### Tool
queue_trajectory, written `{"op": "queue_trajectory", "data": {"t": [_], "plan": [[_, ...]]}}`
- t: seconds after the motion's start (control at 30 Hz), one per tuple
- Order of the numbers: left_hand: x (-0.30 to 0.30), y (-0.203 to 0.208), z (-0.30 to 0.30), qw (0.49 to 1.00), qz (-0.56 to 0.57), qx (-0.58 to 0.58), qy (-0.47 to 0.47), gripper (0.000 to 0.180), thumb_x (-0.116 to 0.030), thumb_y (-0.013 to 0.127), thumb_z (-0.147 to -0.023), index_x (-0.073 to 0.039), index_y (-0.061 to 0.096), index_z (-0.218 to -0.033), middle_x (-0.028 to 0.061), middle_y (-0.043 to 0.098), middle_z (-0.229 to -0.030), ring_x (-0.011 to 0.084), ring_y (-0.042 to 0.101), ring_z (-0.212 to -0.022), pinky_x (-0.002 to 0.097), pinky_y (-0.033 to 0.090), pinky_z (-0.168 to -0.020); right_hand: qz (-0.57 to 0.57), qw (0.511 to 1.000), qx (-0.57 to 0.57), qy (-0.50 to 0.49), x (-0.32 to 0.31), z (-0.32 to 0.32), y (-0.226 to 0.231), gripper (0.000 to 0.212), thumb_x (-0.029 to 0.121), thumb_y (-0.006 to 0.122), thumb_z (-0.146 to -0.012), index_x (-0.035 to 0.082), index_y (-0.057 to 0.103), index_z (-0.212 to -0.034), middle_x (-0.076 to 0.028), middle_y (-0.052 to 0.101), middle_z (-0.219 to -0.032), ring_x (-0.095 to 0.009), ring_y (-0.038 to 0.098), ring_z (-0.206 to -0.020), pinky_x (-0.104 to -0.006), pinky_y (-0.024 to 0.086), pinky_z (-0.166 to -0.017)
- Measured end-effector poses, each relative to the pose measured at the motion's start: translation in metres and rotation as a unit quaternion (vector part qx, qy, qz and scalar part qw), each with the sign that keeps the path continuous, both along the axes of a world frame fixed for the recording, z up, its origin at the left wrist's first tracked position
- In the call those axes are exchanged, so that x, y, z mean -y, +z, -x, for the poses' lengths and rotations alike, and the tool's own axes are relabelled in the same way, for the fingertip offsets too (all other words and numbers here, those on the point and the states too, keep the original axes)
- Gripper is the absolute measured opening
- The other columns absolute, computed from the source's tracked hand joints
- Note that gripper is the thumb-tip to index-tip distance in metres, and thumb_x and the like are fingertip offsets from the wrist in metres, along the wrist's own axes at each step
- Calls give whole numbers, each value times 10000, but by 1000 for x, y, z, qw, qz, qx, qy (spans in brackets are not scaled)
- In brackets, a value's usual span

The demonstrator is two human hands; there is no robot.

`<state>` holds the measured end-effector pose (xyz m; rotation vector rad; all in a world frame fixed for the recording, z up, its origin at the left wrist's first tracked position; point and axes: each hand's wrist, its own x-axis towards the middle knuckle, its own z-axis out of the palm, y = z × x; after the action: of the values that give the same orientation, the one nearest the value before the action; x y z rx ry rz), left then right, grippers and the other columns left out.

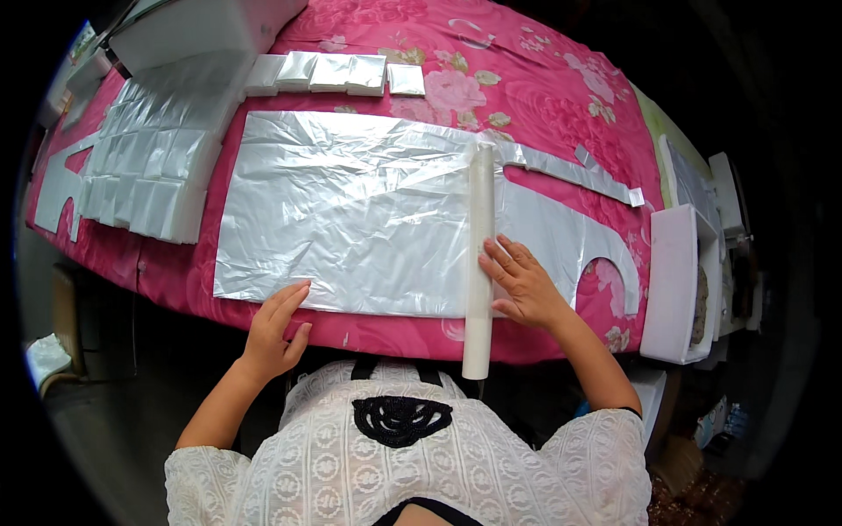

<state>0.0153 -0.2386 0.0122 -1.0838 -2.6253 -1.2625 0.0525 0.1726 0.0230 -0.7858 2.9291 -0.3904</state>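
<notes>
A thin, shiny plastic apron [351, 210] lies spread across the table, its cut-out neck and strap end pointing right. Across its right part rests a long pale tube [479, 254], whose near end juts past the table's front edge. My right hand [524, 285] is open, its fingertips against the right side of the tube and fingers apart. At the near left edge of the sheet, my left hand [279, 331] has its fingers stretched out and thumb apart, with nothing held. Its fingertips reach the plastic's edge.
Stacks of folded plastic packets [145, 188] fill the left of the pink floral tablecloth [561, 96]. A row of flat folded packets [329, 73] lies beyond the apron. A white foam box [675, 289] stands at the right; a larger white box [193, 35] is at the back left.
</notes>
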Motion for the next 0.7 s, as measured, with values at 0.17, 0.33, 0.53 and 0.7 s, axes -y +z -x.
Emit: {"op": "queue_trajectory", "data": {"t": [0.17,0.33,0.53,0.7], "plan": [[18,11,8,999,-25,-38,14,483,25,586,-730,18,493,-1204,188,544,-1192,338,541,-1074,371,433,-915,108,976,74,176,122,44,-4,634,527,350,-903,68,400,-1338,-129,301,-1439,-322,225,-1346,-447,192,-1083],[58,11,-4,994,-51,-12,99,445,27,566,-746,15,507,-1187,195,558,-1180,337,550,-1075,367,437,-910,375,829,192,367,232,56,40,491,371,524,-886,42,484,-1249,-155,480,-1287,-324,451,-1193,-410,363,-985],[100,4,-38,985,-29,11,168,506,24,579,-718,9,475,-1213,200,535,-1212,342,541,-1093,378,426,-931,106,970,-20,217,188,116,15,539,269,629,-815,132,440,-1300,-106,397,-1373,-283,357,-1281,-441,297,-1039],[98,1,-53,973,-52,96,201,518,45,585,-710,6,476,-1215,177,538,-1197,297,563,-1045,350,441,-904,15,959,-58,277,227,146,-6,540,417,469,-887,165,381,-1356,-67,333,-1422,-274,239,-1343,-440,172,-1105]]}}
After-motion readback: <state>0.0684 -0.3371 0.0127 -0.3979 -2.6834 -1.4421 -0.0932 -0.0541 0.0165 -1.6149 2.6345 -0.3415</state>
